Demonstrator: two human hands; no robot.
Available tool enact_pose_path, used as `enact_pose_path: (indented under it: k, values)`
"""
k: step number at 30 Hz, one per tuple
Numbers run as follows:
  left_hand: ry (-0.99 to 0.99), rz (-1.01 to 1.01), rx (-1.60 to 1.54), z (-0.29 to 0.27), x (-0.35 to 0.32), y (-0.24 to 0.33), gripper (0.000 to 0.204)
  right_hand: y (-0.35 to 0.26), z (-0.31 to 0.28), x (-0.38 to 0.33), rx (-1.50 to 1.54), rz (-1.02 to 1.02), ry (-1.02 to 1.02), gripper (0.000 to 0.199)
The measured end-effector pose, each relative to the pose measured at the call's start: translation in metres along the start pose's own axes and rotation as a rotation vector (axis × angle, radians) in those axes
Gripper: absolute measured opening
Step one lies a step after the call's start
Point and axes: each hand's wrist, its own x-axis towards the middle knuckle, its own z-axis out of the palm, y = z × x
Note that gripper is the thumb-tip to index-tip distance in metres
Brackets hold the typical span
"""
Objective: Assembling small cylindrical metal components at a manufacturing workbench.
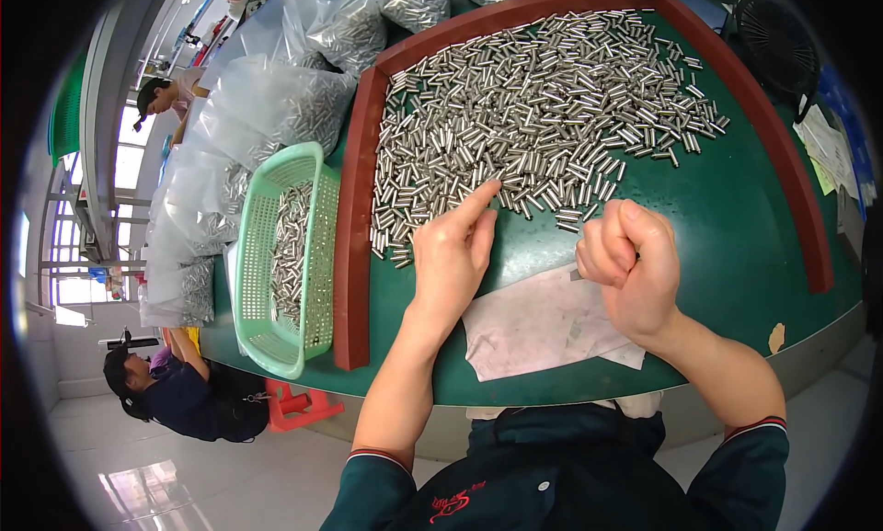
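A broad heap of small shiny metal pins [515,108] covers much of the green tabletop [708,283]. My left hand [451,260] is at the near edge of the heap, its index finger stretched out over the pins and the thumb apart from it. Its other fingers are mostly hidden. My right hand [636,264] is closed in a loose fist just right of the heap, above a corner of a stained pale cloth [538,324]. Whatever that fist may contain is hidden by the curled fingers.
Dark red rails [354,283] border the heap on the left, back and right. A green plastic basket [319,246] with pins inside stands left of them. Clear bags of pins [285,108] line the far left. A black fan [777,48] stands back right. Other people [193,384] sit left.
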Motion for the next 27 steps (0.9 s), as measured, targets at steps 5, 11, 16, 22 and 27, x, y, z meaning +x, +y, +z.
enact_pose_path:
  k: [5,11,16,22,27]
  values:
    - [0.038,0.155,0.119,0.005,-0.001,-0.007,0.017,0.001,-0.001,0.001,0.034,0.008,0.014,0.036]
    - [-0.17,0.045,-0.023,-0.005,-0.011,0.005,0.01,0.002,-0.003,0.001,0.04,0.019,0.025,0.036]
    - [-0.401,0.021,-0.233,-0.011,-0.02,0.024,0.008,0.003,-0.003,0.002,0.016,-0.027,0.017,0.039]
    - [-0.436,0.044,-0.209,-0.011,-0.022,0.03,0.007,0.007,-0.002,-0.003,0.096,-0.059,-0.047,0.039]
    - [-0.433,0.069,-0.19,-0.01,-0.022,0.03,0.008,0.014,-0.002,-0.006,0.075,-0.048,-0.053,0.039]
